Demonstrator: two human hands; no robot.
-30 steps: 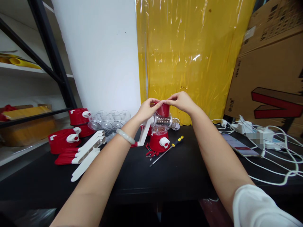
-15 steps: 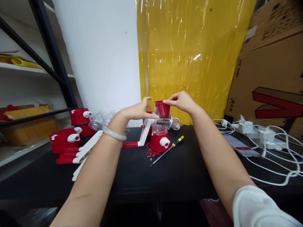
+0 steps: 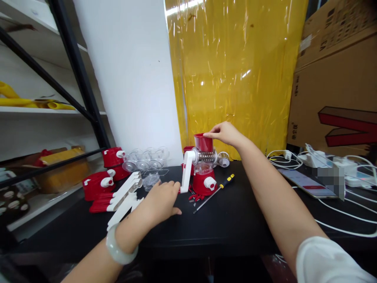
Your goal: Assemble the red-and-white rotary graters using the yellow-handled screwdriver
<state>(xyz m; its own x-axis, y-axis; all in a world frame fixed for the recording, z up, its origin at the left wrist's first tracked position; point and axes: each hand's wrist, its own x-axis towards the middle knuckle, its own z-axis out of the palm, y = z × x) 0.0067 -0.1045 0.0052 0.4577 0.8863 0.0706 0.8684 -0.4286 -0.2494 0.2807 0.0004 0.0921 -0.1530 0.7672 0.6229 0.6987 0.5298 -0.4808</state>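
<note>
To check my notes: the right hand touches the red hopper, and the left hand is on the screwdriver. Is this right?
No: the head view shows the left hand at the crank, not on the screwdriver; the right hand does touch the red hopper.

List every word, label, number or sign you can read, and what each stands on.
"V": large red shape resembling this letter, lying sideways on the cardboard box.
Smaller dark print on the same box: too small or blurred to read.
Phone screen: too blurred to read.
</note>
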